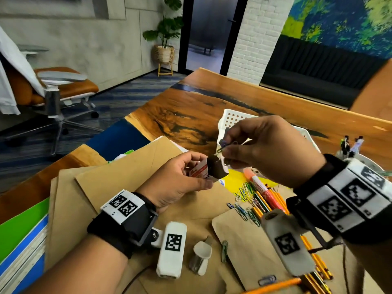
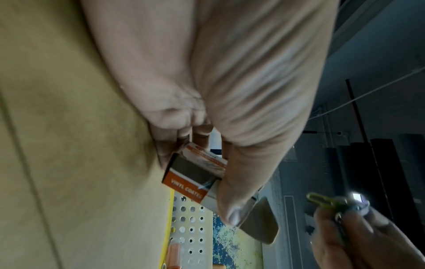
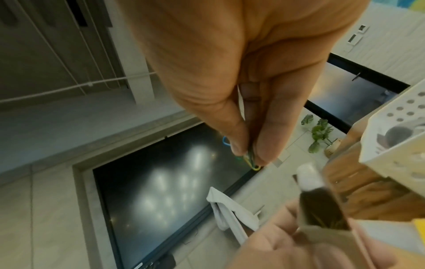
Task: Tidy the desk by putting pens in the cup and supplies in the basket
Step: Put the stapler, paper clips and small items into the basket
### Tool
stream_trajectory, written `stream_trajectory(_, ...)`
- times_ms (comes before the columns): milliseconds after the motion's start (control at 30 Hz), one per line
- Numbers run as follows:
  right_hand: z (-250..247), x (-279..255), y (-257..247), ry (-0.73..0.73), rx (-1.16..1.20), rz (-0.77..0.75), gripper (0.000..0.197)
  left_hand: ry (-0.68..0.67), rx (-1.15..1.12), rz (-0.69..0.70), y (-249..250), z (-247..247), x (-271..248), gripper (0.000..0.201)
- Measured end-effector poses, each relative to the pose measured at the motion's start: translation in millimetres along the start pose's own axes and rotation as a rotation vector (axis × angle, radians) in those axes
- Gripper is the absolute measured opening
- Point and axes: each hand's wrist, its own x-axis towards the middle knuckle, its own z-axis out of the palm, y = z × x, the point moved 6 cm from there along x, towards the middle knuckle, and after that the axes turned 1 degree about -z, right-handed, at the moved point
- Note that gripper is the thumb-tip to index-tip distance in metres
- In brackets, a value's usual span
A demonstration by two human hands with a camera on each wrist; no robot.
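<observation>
My left hand (image 1: pixel 191 175) grips a small orange-and-white paper clip box (image 1: pixel 209 169) with its flap open, above the brown envelopes; the left wrist view shows the same box (image 2: pixel 195 174). Just above the box's open mouth, my right hand (image 1: pixel 244 145) pinches a bunch of coloured paper clips (image 1: pixel 226 145) between thumb and fingers, seen also as clips (image 3: pixel 251 160) in the right wrist view. A white perforated basket (image 1: pixel 231 119) stands behind my hands. At the right edge is a cup (image 1: pixel 360 158) with pens (image 1: pixel 347 145) in it.
Loose paper clips (image 1: pixel 246 198), yellow pencils (image 1: pixel 275 200) and an orange marker (image 1: pixel 261 185) lie on brown envelopes (image 1: pixel 106 187). A white stapler (image 1: pixel 201 257) and more clips sit near the front. Coloured folders (image 1: pixel 21 240) lie at the left. An office chair (image 1: pixel 59 90) stands beyond the desk.
</observation>
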Motion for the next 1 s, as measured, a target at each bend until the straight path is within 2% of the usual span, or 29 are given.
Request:
stream_trajectory(67, 12, 6, 3, -0.005, -0.056, 0.018, 0.005, -0.003, 0.004, -0.008, 0, 1, -1, 0.053)
stream_trajectory(167, 28, 15, 17, -0.040, -0.485, 0.007, 0.006, 0.004, -0.004, -0.016, 1, 1, -1, 0.053)
stream_trajectory(233, 31, 18, 23, -0.025, -0.651, 0.023, 0.008, 0.016, 0.003, -0.024, 1, 0, -1, 0.054)
stream_trajectory(333, 30, 23, 31, -0.029, -0.614, 0.091, 0.008, 0.006, 0.025, -0.024, 0, 0, 0, 0.054)
stream_trajectory(400, 31, 25, 34, -0.041, -0.462, 0.144, 0.004, 0.000, 0.031, -0.017, 0, 0, 1, 0.055)
stream_trajectory(500, 30, 25, 39, -0.038, -0.198, 0.254, 0.011, 0.005, -0.002, -0.014, 1, 0, 0, 0.054)
stream_trajectory(633, 26, 26, 36, 0.012, -0.313, 0.174, 0.009, -0.021, 0.033, -0.020, 0, 2, 0, 0.056)
stream_trajectory(800, 32, 23, 34, -0.021, -0.212, 0.168, 0.013, -0.028, 0.020, -0.031, -2, 1, 0, 0.057)
stream_trajectory(933, 22, 14, 22, 0.113, -0.423, -0.004, 0.011, -0.003, -0.025, -0.042, 0, 2, 0, 0.057)
stream_trajectory(1000, 19, 1, 15, 0.127, -0.457, -0.101, 0.006, 0.003, -0.056, -0.044, 2, 3, -1, 0.058)
